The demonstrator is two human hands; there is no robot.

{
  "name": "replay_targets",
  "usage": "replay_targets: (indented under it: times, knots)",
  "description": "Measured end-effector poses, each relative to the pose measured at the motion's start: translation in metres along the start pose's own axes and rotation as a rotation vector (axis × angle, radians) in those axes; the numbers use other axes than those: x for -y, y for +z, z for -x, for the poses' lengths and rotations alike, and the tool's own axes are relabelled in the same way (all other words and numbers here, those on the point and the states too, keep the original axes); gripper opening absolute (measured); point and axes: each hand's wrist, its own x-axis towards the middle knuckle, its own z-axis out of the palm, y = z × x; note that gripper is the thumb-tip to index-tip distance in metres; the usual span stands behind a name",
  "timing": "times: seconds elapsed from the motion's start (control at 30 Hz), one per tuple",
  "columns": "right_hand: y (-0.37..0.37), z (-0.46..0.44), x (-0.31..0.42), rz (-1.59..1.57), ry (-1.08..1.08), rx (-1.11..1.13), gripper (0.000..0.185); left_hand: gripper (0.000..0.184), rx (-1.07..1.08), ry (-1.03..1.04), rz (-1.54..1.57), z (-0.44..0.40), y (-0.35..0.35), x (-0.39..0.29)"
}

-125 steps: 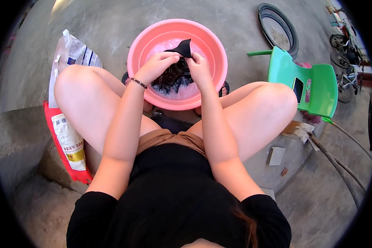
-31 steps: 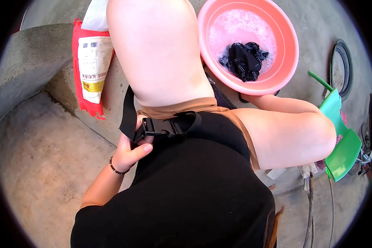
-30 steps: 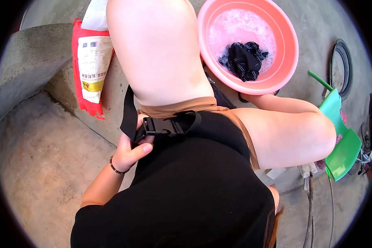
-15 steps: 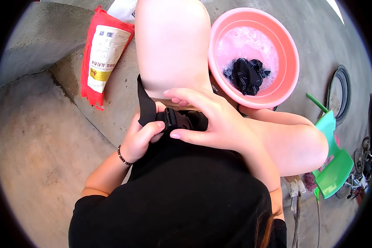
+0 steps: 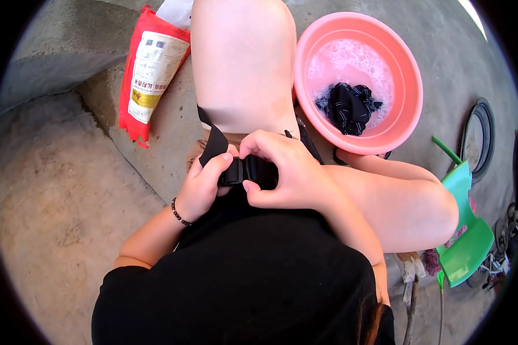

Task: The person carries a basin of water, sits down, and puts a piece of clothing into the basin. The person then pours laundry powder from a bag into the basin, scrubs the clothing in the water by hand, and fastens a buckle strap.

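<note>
In front of my waist is a black strap buckle (image 5: 232, 173) with two parts lying close side by side. I cannot tell whether they are joined. My left hand (image 5: 200, 185), wearing a dark bead bracelet (image 5: 181, 213), pinches the left part between thumb and fingers. From that part a loose end of black strap (image 5: 216, 144) rises toward my thigh. My right hand (image 5: 290, 169) curls its thumb and index finger around the right part, gripping it at top and bottom. The strap behind that part is mostly hidden by my right hand.
A pink basin (image 5: 406, 103) of soapy water, with wet dark cloth (image 5: 351, 108) in it, stands ahead on the right. A red bag (image 5: 130, 75) lies on the concrete ahead left. At the right are a green plastic object (image 5: 469, 247) and a dark round rim (image 5: 484, 144).
My right hand has closed its spread thumb and fingers onto the right part of the buckle. Both hands have shifted slightly, and the left still holds its part.
</note>
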Motion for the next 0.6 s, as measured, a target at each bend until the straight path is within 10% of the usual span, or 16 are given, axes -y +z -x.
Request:
replay_targets:
  times: [0.6]
  knots:
    - [-0.002, 0.011, -0.006, -0.178, 0.201, 0.001, 0.032, 0.031, 0.083, -0.017, 0.063, -0.01, -0.002, 0.005]
